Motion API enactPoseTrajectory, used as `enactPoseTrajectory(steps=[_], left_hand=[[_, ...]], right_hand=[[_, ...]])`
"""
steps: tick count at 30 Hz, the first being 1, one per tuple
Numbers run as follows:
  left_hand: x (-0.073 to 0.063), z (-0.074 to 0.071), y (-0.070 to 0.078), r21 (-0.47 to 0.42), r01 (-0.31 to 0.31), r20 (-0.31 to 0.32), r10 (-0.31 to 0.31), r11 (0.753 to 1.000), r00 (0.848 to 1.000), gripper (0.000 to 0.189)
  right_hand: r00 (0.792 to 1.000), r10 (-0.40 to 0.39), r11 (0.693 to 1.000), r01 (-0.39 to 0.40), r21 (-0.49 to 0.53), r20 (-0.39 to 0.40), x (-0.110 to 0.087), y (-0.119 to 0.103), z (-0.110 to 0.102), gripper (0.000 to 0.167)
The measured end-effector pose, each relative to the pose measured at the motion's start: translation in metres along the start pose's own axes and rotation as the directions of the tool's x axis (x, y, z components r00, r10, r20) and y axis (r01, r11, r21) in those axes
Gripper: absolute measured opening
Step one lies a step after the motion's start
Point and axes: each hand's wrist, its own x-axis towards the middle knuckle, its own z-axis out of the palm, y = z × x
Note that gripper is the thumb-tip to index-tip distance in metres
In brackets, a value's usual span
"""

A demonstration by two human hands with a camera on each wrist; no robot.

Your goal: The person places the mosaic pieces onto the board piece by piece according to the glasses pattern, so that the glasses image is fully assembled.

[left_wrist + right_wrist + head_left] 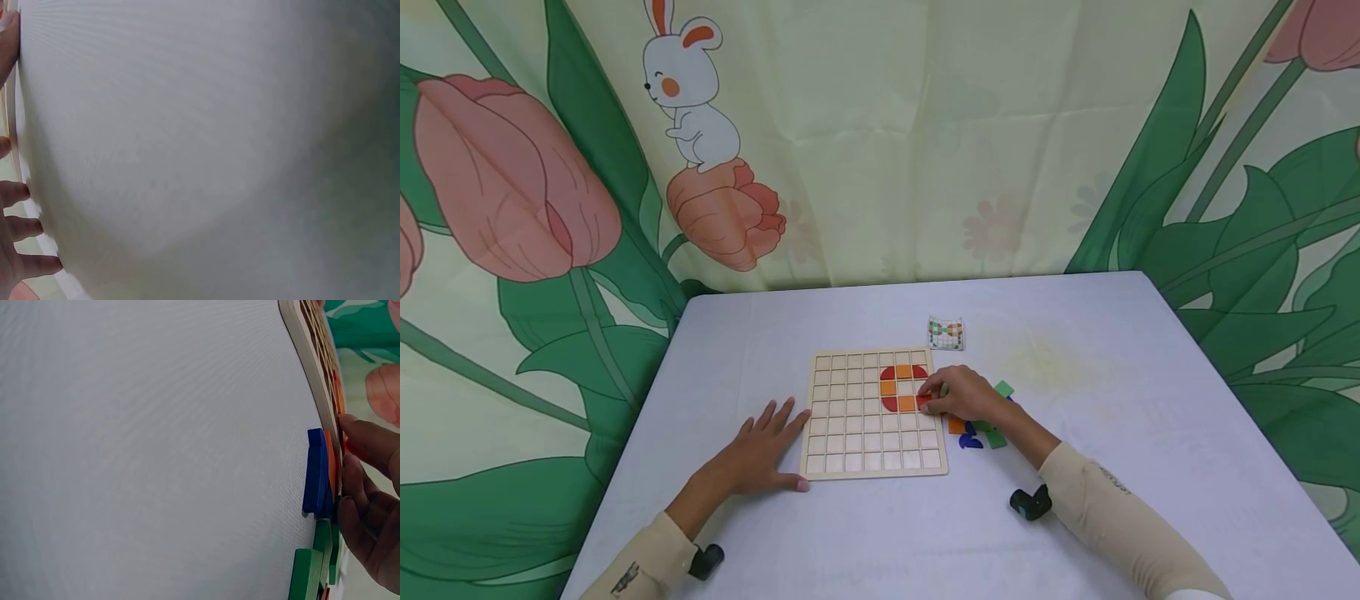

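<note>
A square wooden grid board (874,477) lies on the table. Upper right on it, rounded red quarter pieces (889,403) and orange squares (904,372) form part of a ring. My left hand (752,457) is spread flat, thumb and index fingertip at the board's left edge. Over the board's right edge, my right hand (967,393) pinches a red piece (348,445) between thumb and index finger, low at the ring's bottom right corner. A bit of green (944,389) shows by its curled fingers.
Loose blue pieces (971,442), green pieces (996,439) and an orange piece (956,425) lie right of the board, partly under the right hand. A small pattern card (945,333) lies behind the board. The white-covered table (850,550) meets a printed curtain (880,167) at the back.
</note>
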Motion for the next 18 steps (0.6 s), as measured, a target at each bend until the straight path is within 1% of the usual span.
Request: enactPoseTrajectory(steps=[7, 18], left_hand=[[-0.0007, -0.0021, 0.0007, -0.004, 0.003, 0.007, -0.003, 1.000, 1.000, 0.114], [-0.0016, -0.0026, 0.0015, -0.005, -0.002, 0.000, 0.002, 1.000, 1.000, 0.113]], right_hand=[[1.000, 0.006, 1.000, -0.006, -0.006, -0.007, 0.0003, -0.0004, -0.0003, 0.021], [1.000, 0.021, 1.000, -0.021, 0.001, -0.006, 0.0000, -0.0045, 0.0005, 0.019]])
